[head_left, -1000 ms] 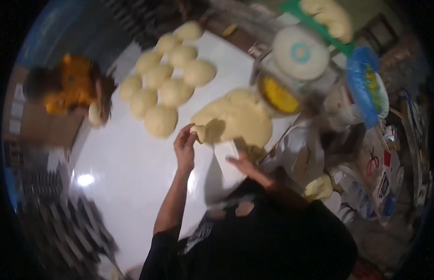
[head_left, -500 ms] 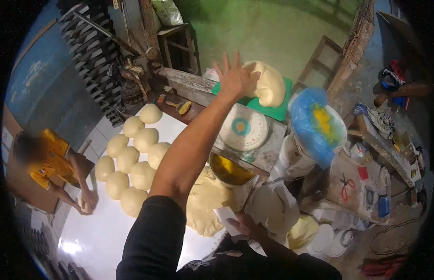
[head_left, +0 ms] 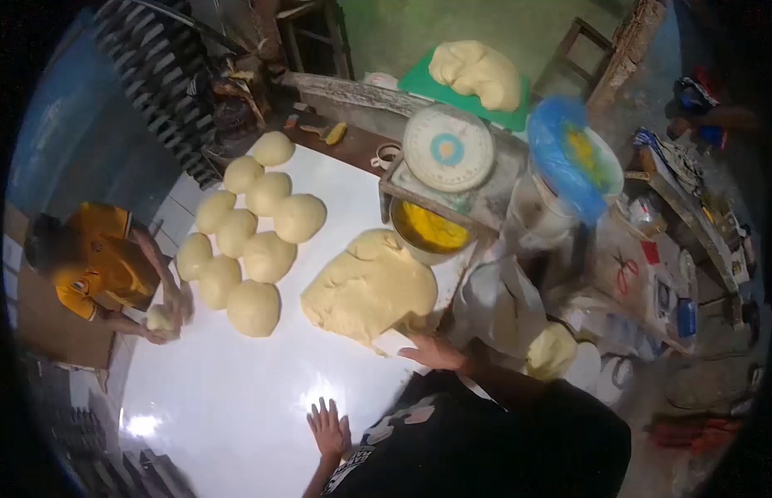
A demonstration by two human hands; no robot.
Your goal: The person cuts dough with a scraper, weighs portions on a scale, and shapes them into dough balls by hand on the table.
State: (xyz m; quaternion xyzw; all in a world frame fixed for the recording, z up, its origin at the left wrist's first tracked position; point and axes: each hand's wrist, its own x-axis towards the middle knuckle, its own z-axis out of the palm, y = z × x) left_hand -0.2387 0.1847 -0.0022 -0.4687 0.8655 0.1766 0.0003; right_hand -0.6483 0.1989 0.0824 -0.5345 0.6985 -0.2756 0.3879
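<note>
My right hand (head_left: 433, 351) grips a flat white dough scraper (head_left: 392, 342), its edge at the near side of a large slab of yellow dough (head_left: 369, 286). On the white table (head_left: 236, 390), my left hand (head_left: 329, 427) lies with fingers spread and nothing in it. Several round dough balls (head_left: 270, 257) sit in rows left of the slab. Beyond it stands a dial scale (head_left: 449, 148), its green tray (head_left: 416, 79) bearing a thick lump of dough (head_left: 477, 73).
At the table's left, a co-worker (head_left: 104, 257) in a yellow shirt has both hands on a dough piece (head_left: 160, 322). A metal bowl of yellow filling (head_left: 434, 228) stands below the scale. To the right are a bucket with blue plastic (head_left: 560, 149) and red scissors (head_left: 625, 275).
My left hand has come back from the dough on the scale and down to the near table. The scraper has reached the slab's near edge. The camera view has shifted.
</note>
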